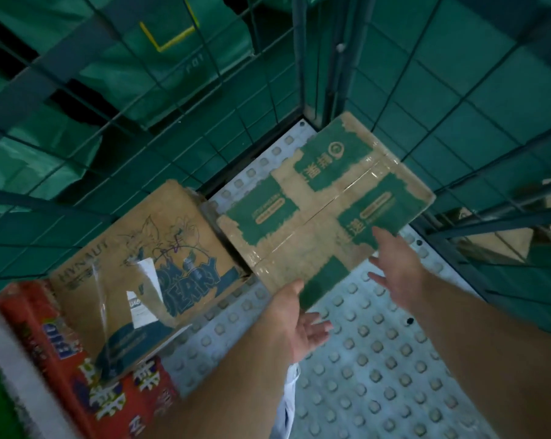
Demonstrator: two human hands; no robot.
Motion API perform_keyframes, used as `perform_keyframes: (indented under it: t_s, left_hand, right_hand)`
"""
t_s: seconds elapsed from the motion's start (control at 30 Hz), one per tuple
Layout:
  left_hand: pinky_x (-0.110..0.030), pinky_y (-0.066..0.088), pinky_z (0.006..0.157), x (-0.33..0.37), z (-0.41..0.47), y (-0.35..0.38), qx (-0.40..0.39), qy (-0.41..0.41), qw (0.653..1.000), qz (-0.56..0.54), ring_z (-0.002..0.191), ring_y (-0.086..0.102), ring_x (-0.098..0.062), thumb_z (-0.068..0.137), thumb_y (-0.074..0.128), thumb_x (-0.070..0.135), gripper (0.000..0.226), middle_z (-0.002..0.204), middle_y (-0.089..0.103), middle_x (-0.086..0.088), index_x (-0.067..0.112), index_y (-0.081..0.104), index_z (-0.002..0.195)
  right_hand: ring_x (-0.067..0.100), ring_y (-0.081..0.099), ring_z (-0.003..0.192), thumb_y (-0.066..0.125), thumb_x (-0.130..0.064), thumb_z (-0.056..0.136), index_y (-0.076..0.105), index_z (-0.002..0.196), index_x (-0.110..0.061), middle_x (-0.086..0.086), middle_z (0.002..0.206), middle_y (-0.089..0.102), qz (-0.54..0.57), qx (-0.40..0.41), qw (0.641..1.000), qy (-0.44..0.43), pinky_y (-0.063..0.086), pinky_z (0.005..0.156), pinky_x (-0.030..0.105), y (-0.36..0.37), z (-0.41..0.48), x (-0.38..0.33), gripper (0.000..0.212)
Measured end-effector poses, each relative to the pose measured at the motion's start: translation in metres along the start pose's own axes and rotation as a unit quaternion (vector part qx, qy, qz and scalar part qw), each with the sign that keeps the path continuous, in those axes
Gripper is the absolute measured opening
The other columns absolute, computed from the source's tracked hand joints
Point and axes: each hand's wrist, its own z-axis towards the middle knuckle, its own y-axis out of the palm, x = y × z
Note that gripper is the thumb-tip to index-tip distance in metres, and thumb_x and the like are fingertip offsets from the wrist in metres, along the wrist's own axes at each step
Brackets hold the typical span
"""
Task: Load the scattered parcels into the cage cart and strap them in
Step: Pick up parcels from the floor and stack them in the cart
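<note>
I look down into the cage cart, whose studded grey floor (375, 343) fills the lower right. A flat brown parcel with green print (324, 201) lies in the far corner, taped along its middle. My left hand (299, 324) is at its near corner, thumb on top and fingers spread below the edge. My right hand (397, 264) hovers at the parcel's near right edge with fingers relaxed. A brown cartoon-printed box (141, 274) sits to the left, leaning over a red printed box (78, 369).
Green wire mesh walls (457, 90) enclose the cart on the far and right sides. Green bags (172, 58) hang beyond the left mesh. More brown cartons (502, 236) lie outside the right wall.
</note>
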Motion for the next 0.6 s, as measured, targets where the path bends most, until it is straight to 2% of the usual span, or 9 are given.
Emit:
perform_keyframes:
  t_s: [0.1,0.17,0.27,0.3,0.4,0.43,0.5,0.53,0.6]
  left_hand:
    - [-0.05,0.048,0.109,0.007,0.007,0.009,0.03,0.028,0.995,-0.091,0.125,0.058,-0.037,0.1,0.056,0.032,0.055,0.138,0.056,-0.024,0.009,0.044,0.148]
    - [-0.049,0.042,0.115,0.016,0.008,0.015,0.017,0.069,0.986,-0.153,0.138,0.048,-0.032,0.101,0.051,0.029,0.052,0.15,0.049,-0.019,0.009,0.044,0.148]
    - [-0.047,0.038,0.117,0.047,0.006,0.01,0.05,0.149,0.967,-0.198,0.144,0.042,-0.027,0.101,0.048,0.021,0.041,0.157,0.043,-0.011,0.017,0.049,0.143]
    - [-0.046,0.037,0.118,0.063,0.01,0.002,0.061,0.167,0.962,-0.206,0.145,0.041,-0.028,0.101,0.047,0.021,0.042,0.158,0.041,-0.012,0.018,0.048,0.143]
    - [-0.049,0.031,0.12,0.097,0.023,-0.023,0.025,0.154,0.959,-0.236,0.15,0.032,-0.033,0.1,0.046,0.027,0.066,0.162,0.031,-0.021,0.01,0.024,0.16]
    - [-0.05,0.031,0.12,0.097,0.024,-0.029,0.017,0.153,0.961,-0.23,0.15,0.031,-0.033,0.1,0.046,0.027,0.067,0.163,0.03,-0.02,0.01,0.023,0.161]
    - [-0.05,0.031,0.12,0.082,0.023,-0.033,0.011,0.156,0.971,-0.183,0.149,0.035,-0.032,0.103,0.043,0.025,0.06,0.162,0.034,-0.015,0.012,0.027,0.159]
    - [-0.049,0.033,0.119,0.072,0.022,-0.036,0.015,0.158,0.976,-0.149,0.146,0.04,-0.031,0.105,0.042,0.025,0.055,0.16,0.039,-0.012,0.013,0.032,0.157]
    - [-0.045,0.039,0.114,0.05,0.024,-0.045,0.02,0.143,0.987,-0.067,0.132,0.054,-0.029,0.106,0.043,0.03,0.043,0.148,0.055,-0.009,0.013,0.05,0.145]
  right_hand:
    - [0.025,0.057,0.124,0.051,-0.044,0.099,0.029,0.157,-0.038,0.0,0.142,0.057,-0.041,-0.018,0.999,-0.028,0.045,0.111,0.051,0.026,0.001,-0.011,0.062]
    - [0.027,0.055,0.128,0.048,-0.044,0.099,0.026,0.156,-0.044,-0.001,0.148,0.053,-0.058,-0.052,0.996,-0.035,0.043,0.112,0.053,0.042,0.005,-0.03,0.061]
    - [0.021,0.059,0.115,0.042,-0.038,0.106,0.047,0.129,-0.032,-0.007,0.117,0.062,-0.092,-0.111,0.989,-0.031,0.045,0.109,0.045,0.065,0.005,-0.061,0.024]
    - [0.027,0.057,0.122,0.043,-0.036,0.107,0.048,0.129,-0.028,-0.003,0.119,0.062,-0.12,-0.125,0.984,-0.041,0.044,0.109,0.047,0.075,0.005,-0.069,0.024]
    - [0.037,0.048,0.136,0.053,-0.028,0.103,0.032,0.154,-0.01,0.016,0.151,0.045,-0.212,-0.146,0.964,-0.073,0.046,0.104,0.05,0.095,0.01,-0.071,0.057]
    - [0.036,0.047,0.137,0.054,-0.028,0.103,0.023,0.158,-0.012,0.015,0.156,0.04,-0.233,-0.152,0.958,-0.07,0.047,0.103,0.05,0.094,0.012,-0.067,0.065]
    - [0.03,0.05,0.134,0.051,-0.036,0.104,0.013,0.162,-0.028,0.004,0.162,0.036,-0.255,-0.149,0.953,-0.07,0.05,0.105,0.047,0.084,0.016,-0.058,0.07]
    - [0.027,0.051,0.133,0.049,-0.039,0.104,0.014,0.163,-0.033,0.001,0.162,0.036,-0.252,-0.133,0.956,-0.066,0.049,0.108,0.047,0.079,0.015,-0.05,0.068]
    - [0.029,0.05,0.135,0.049,-0.035,0.103,0.027,0.16,-0.024,0.006,0.158,0.043,-0.237,-0.095,0.965,-0.059,0.045,0.112,0.048,0.069,0.009,-0.027,0.062]
